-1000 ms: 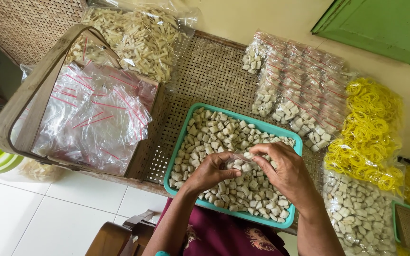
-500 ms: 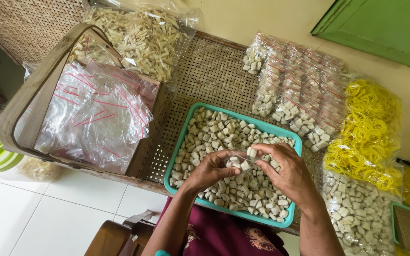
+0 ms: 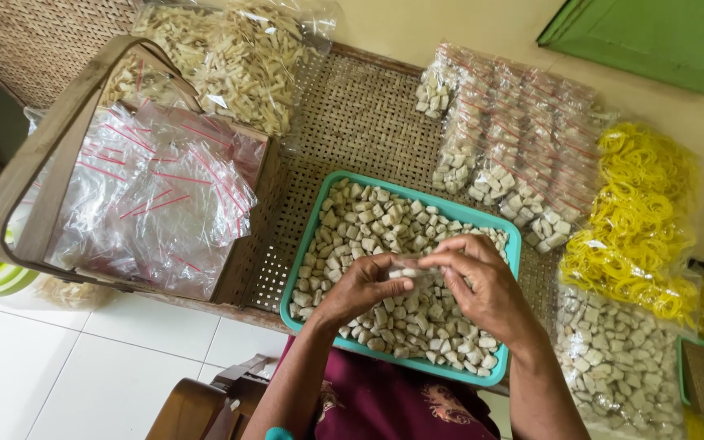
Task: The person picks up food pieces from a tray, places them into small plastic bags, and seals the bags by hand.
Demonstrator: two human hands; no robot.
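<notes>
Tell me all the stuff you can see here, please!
Tray: one, teal, middle, on the woven bench.
Snack pieces: many, pale, filling the tray.
Small clear bag: one, held between both hands.
Basket: one, brown, left, holding empty clear bags.
Big bag of strips: one, beige, top.
Filled packets: many, clear, upper right.
Rubber bands: a pile, yellow, right.
Bag of pieces: one, lower right.
Bench: one, woven, brown.
Left hand: over the tray.
Right hand: over the tray.

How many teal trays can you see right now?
2. One teal tray of pale pieces sits under the left hand and right hand; only a corner of a second tray shows at the right edge. More may lie out of frame.
</notes>
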